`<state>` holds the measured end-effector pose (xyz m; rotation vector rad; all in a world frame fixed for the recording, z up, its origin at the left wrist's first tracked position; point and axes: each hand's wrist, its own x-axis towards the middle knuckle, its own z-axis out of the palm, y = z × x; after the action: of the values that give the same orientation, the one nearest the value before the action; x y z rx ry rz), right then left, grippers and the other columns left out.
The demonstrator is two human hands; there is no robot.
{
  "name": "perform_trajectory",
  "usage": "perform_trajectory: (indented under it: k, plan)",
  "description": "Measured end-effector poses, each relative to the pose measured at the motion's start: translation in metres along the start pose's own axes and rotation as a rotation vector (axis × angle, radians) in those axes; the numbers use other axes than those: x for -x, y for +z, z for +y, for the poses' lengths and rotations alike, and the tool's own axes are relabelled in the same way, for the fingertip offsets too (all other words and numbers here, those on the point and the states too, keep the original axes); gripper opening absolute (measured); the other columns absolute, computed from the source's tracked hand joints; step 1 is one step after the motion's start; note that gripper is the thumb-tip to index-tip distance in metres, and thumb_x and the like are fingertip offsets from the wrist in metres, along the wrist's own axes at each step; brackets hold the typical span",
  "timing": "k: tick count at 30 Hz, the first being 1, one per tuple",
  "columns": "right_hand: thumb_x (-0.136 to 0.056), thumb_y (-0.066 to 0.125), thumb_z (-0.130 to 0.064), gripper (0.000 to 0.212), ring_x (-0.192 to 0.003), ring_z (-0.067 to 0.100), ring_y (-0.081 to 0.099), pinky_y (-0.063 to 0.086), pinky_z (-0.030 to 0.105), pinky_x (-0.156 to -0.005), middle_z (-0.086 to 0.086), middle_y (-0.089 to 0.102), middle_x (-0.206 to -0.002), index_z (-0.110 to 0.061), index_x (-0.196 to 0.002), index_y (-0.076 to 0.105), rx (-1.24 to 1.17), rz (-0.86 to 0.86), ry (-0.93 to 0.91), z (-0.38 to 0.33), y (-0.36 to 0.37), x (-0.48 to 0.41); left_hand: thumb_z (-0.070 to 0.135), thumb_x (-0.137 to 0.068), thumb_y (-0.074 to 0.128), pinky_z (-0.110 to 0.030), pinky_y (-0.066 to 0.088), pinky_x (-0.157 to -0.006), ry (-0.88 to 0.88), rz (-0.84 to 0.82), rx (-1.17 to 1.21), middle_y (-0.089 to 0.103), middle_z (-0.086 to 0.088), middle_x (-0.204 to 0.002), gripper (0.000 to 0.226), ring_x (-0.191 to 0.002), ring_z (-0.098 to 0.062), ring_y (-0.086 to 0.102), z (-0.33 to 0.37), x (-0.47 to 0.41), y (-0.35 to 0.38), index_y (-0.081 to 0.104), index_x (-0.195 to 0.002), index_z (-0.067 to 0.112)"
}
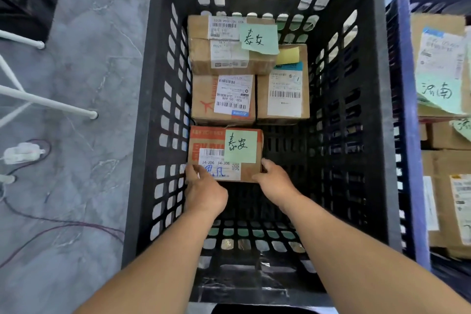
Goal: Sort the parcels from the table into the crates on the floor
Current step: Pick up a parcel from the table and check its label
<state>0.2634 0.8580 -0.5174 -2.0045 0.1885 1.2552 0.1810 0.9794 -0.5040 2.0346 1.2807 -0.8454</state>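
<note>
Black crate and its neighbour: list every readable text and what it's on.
"泰安": green note on the near parcel.
"J4-J06 J4-J06": white label on that parcel.
"泰安": second green note, far parcel.
"济南": third green note, parcel in blue crate.
Other shipping labels: too blurred.

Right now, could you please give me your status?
Left hand, right hand holding brown cardboard parcel with green note, inside black plastic crate. Other cardboard boxes beyond it.

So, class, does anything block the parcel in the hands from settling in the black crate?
Nothing visible does. The left hand and right hand hold the parcel inside the black crate, on the near side of the other parcels.
</note>
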Motion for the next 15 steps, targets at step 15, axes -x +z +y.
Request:
perform_trajectory:
  k: [15]
  plan:
    - [-0.098,0.043,-0.020,0.048,-0.130,0.023,0.038,0.041,0.036,-0.102,0.005,0.033,-0.147,-0.014,-0.145,0.036,0.567,0.218,-0.131,-0.030,-0.065,0.159,0.027,-0.096,0.043,-0.041,0.021,-0.117,0.422,0.115,-0.189,0.003,-0.008,-0.161,0.064,-0.146,-0.029,0.010,0.024,0.134,-0.060,0.015,-0.153,0.015]
